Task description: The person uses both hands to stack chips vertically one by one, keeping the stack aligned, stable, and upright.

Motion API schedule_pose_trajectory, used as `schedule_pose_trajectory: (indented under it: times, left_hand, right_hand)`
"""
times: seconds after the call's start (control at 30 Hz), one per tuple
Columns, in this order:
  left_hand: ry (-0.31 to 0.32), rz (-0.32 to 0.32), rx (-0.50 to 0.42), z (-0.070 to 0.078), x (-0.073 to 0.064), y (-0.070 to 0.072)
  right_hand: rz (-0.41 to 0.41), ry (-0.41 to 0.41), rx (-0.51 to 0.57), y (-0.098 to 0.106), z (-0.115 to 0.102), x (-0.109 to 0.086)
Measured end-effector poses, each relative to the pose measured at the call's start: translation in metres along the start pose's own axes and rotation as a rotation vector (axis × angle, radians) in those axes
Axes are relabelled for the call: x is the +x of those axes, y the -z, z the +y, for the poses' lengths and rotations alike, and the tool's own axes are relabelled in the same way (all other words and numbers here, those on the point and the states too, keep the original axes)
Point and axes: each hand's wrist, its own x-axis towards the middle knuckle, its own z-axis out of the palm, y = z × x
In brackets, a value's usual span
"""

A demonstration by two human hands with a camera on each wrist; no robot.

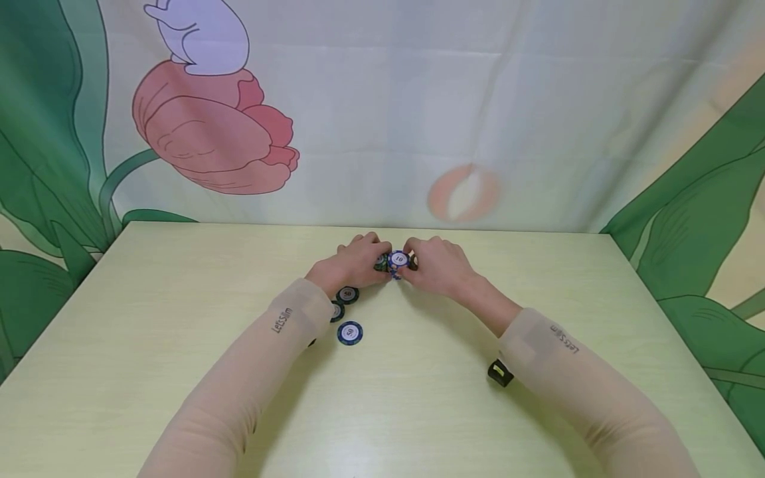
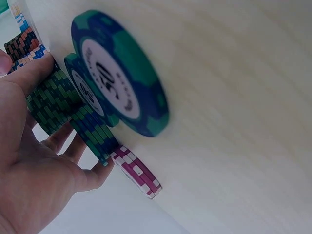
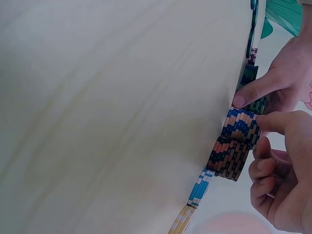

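Observation:
Near the back edge of the table, a row of poker chip stacks stands between two bare hands. My left hand (image 1: 358, 260) is round a stack of green poker chips (image 2: 53, 102), thumb in front and fingers behind. Its thumb (image 3: 241, 100) lies close to the neighbouring stack of blue poker chips (image 3: 239, 127), topped by a "10" chip (image 1: 398, 259). My right hand (image 1: 442, 265) pinches the top of that blue stack, its other fingers curled. Beside the blue stack stands a black-and-orange stack (image 3: 228, 158).
Light blue chips (image 3: 201, 187) and yellow chips (image 3: 183, 222) continue the row rightward; a blue-green stack (image 2: 95, 134) and maroon chips (image 2: 136, 170) stand leftward. Several loose "50" chips (image 1: 350, 333) lie by the left forearm. A small black object (image 1: 500, 373) shows beside the right sleeve. A printed curtain (image 1: 370, 133) hangs behind.

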Motion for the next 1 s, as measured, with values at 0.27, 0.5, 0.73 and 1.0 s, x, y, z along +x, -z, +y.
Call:
schedule_pose_trajectory:
  times: [0.27, 0.5, 0.73, 1.0]
  left_hand:
    - [-0.002, -0.003, 0.009, 0.0003, -0.0008, 0.0001]
    - [-0.004, 0.001, 0.013, -0.0002, -0.0007, -0.0009]
    - [-0.005, 0.002, 0.018, 0.0004, -0.0008, -0.0013]
    - [-0.001, -0.020, 0.019, 0.0011, 0.0000, 0.0005]
  right_hand:
    - [-0.004, -0.006, 0.017, -0.0011, 0.0008, 0.0007]
    - [0.001, 0.003, 0.020, -0.0014, 0.0015, 0.0003]
    - [0.003, -0.005, 0.026, -0.0018, 0.0017, 0.0001]
    - [0.008, -0.017, 0.034, -0.0009, 0.0006, 0.0003]
